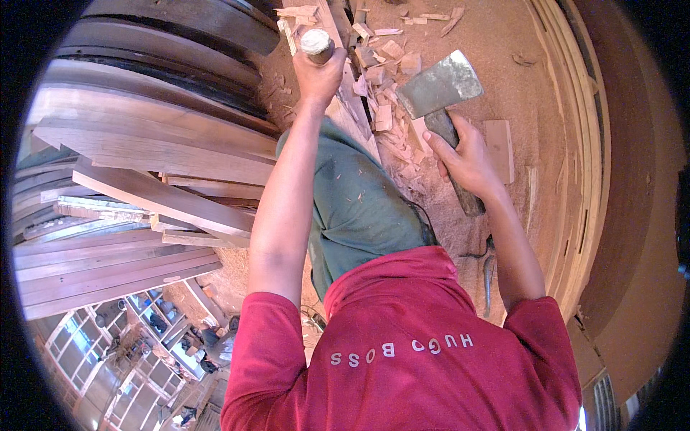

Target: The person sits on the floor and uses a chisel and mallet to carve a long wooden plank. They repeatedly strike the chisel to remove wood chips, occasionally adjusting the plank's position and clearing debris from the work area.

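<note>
My left hand is wrapped round the upright wooden handle of a chisel. Its battered, whitish top faces up, and the blade is hidden below my fist. Under that hand runs a pale timber beam, with my leg in green trousers over its near end. My right hand grips a hatchet partway along its dark wooden handle. The broad grey head is raised to the right of the chisel, apart from it. Wood chips lie thickly along the beam's right side.
Long boards are stacked at the left, their ends close to my left forearm. A flat wood piece rests on the sawdust-covered floor beside my right hand. A thin metal tool lies nearer me. Long timbers line the right side.
</note>
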Demonstrator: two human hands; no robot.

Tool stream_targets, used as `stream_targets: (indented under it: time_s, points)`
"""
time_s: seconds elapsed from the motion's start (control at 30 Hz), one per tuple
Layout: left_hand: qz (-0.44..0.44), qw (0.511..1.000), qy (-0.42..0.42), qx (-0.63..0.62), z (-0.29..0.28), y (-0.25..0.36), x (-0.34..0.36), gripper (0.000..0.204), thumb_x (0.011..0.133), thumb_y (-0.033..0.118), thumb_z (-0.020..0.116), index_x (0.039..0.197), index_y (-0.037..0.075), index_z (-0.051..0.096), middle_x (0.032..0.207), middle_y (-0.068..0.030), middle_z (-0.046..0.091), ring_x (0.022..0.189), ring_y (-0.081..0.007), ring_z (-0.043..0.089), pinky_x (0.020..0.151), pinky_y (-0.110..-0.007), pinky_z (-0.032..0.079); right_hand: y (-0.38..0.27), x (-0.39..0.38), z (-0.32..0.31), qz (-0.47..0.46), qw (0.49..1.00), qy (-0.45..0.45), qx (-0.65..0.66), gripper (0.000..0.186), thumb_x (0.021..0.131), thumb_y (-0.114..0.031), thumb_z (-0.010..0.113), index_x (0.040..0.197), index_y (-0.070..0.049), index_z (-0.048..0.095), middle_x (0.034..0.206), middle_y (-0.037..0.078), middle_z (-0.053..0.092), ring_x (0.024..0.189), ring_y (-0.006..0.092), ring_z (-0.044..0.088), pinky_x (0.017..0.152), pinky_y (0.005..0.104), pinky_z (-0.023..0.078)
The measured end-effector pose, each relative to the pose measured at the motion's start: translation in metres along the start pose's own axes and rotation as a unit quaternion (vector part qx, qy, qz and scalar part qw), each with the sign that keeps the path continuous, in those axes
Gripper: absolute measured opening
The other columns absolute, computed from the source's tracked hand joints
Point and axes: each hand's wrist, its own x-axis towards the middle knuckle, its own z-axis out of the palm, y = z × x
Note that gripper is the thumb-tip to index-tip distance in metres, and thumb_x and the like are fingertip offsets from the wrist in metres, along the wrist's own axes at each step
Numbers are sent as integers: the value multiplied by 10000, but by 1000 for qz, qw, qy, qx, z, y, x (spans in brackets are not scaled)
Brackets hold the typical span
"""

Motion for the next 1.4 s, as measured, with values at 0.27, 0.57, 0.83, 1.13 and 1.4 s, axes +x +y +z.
stream_targets:
  time_s: [0.27,0.57,0.83,1.13,1.4]
  points:
    - [-9,999,34,4,-1,3,-4,106,722,63,653,666,27,570,601,15,572,563,-94,529,537,-278,435,4,1,3,4,1000,-8,-17,460,898,-271,638,1210,51,533,684,81,601,467,141,577,462,315,464]
    - [-78,997,-9,-23,0,24,-45,137,758,107,719,725,39,605,677,14,597,630,-92,544,599,-274,458,9,-5,8,14,1000,2,16,396,905,-249,636,1145,53,544,678,67,581,457,123,551,444,313,450]
    - [-103,983,-144,38,2,46,-70,202,812,188,737,757,18,643,684,4,628,643,-95,568,611,-283,475,23,-17,9,23,998,-10,61,400,906,-236,635,1160,57,539,673,66,584,452,126,546,425,318,437]
    - [-81,983,-159,52,9,47,-78,203,812,181,737,735,21,638,664,5,626,624,-84,559,591,-286,469,33,-27,7,-7,1000,3,30,522,901,-256,628,1278,78,489,686,102,613,463,151,576,474,329,463]
    - [-88,986,-133,49,11,40,-79,219,809,175,742,719,17,619,654,6,610,620,-86,534,585,-295,457,30,-31,4,16,999,-5,52,384,929,-234,627,1193,27,525,648,12,534,470,96,522,431,269,414]
